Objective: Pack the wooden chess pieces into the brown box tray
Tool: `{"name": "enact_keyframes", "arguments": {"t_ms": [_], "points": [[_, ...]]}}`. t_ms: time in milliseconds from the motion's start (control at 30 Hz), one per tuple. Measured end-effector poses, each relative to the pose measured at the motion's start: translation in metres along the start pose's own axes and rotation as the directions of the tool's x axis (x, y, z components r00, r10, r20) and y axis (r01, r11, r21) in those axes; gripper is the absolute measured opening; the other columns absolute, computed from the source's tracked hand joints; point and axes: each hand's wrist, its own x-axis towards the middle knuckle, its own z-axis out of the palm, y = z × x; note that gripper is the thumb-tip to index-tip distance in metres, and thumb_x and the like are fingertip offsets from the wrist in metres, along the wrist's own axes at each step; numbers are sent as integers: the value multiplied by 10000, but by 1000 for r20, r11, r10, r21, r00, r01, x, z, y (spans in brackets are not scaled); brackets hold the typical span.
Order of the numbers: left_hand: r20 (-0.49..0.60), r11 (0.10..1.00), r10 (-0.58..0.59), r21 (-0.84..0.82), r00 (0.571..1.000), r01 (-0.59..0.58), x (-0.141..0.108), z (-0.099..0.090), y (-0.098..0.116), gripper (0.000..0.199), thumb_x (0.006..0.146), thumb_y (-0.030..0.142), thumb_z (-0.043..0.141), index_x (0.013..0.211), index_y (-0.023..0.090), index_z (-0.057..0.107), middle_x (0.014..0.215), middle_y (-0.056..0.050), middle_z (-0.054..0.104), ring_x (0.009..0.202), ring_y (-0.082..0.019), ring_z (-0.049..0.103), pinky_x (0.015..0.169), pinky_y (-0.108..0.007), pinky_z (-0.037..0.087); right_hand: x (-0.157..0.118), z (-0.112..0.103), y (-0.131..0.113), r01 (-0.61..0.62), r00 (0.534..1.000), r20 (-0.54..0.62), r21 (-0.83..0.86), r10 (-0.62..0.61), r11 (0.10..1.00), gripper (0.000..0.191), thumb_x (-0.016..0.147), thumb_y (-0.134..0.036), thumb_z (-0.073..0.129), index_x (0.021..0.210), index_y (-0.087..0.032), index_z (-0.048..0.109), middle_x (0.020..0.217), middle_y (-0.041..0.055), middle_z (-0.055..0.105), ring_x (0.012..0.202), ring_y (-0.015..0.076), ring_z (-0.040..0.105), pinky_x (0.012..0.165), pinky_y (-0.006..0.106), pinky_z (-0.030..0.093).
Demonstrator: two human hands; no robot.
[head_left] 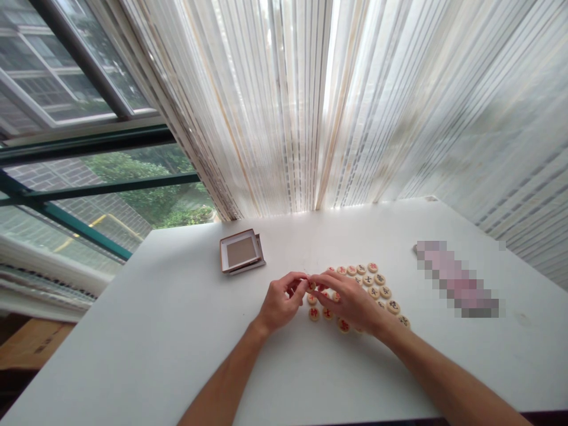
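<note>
Round wooden Chinese chess pieces with red or black characters lie flat in rough rows on the white table (168,343). At the left side of this group, my left hand (282,300) pinches one chess piece (311,286) between thumb and fingers. The fingertips of my right hand (352,299) close on the same piece from the other side. Just below are a red-lettered piece (313,314) and another red one (344,325). Black-lettered pieces (393,306) show to the right of my right hand, which covers part of the middle rows.
A shallow open box (224,254) with a grey-brown inside stands at the back left, over what looks like its other half. A pixelated pinkish long object (457,278) lies to the right. String curtains (266,118) hang along the table's back edge, beside an open window.
</note>
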Motion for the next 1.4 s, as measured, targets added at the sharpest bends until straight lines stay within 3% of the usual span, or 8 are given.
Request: {"name": "enact_keyframes", "arguments": {"t_ms": [333, 500, 733, 900, 1100, 1233, 1400], "points": [[31, 1000, 18, -10, 999, -17, 0, 1, -5, 327, 926, 397, 623, 1172, 183, 630, 886, -51, 726, 614, -111, 625, 546, -211, 496, 0, 2, 5, 14, 1000, -19, -10, -14, 1000, 326, 978, -206, 577, 1295, -276, 601, 1011, 64, 701, 856, 190, 668, 781, 328, 540], [15, 999, -13, 42, 1000, 12, 3, -6, -3, 256, 915, 413, 637, 1033, 188, 662, 857, -33, 722, 623, -112, 623, 551, -212, 483, -2, 4, 8, 12, 1000, 24, -2, -12, 1000, 330, 986, -192, 558, 1298, -292, 594, 1089, 58, 719, 932, 191, 688, 865, 345, 538], [54, 966, -63, 252, 997, 47, 7, -30, 0, 225, 893, 428, 655, 908, 209, 705, 809, -6, 726, 663, -130, 599, 598, -230, 452, 1, -4, 6, 2, 999, -51, -62, -5, 998, 249, 978, -213, 568, 1211, -260, 639, 1071, 69, 716, 914, 200, 693, 813, 328, 531], [89, 879, -36, 476, 995, -11, 4, -27, -2, 162, 889, 379, 650, 863, 231, 710, 795, 6, 715, 651, -139, 566, 628, -251, 427, 1, -5, 7, -15, 999, -37, -84, 12, 996, 194, 981, -222, 564, 1150, -235, 660, 1059, 75, 718, 907, 202, 695, 819, 334, 521], [105, 790, 6, 609, 994, -69, 2, -24, -3, 160, 903, 381, 629, 854, 241, 690, 778, 7, 676, 708, -151, 592, 671, -255, 420, 0, -2, 7, -14, 1000, -21, -62, 13, 998, 199, 982, -212, 560, 1147, -246, 667, 1068, 69, 709, 923, 199, 685, 848, 342, 515], [122, 745, 1, 662, 993, -82, 3, -25, -5, 175, 911, 365, 615, 818, 230, 678, 765, 3, 684, 702, -155, 604, 645, -257, 398, 0, -1, 6, -15, 1000, -10, -54, 15, 998, 206, 980, -217, 565, 1151, -256, 674, 1046, 62, 703, 906, 192, 678, 826, 325, 521], [155, 758, -53, 649, 986, -61, 2, -25, -6, 159, 927, 371, 597, 886, 247, 688, 761, 16, 720, 670, -150, 631, 624, -249, 392, 0, -2, 4, -9, 1000, -5, -55, 9, 998, 201, 978, -214, 566, 1142, -249, 677, 1032, 59, 700, 904, 187, 675, 820, 312, 518]]}}
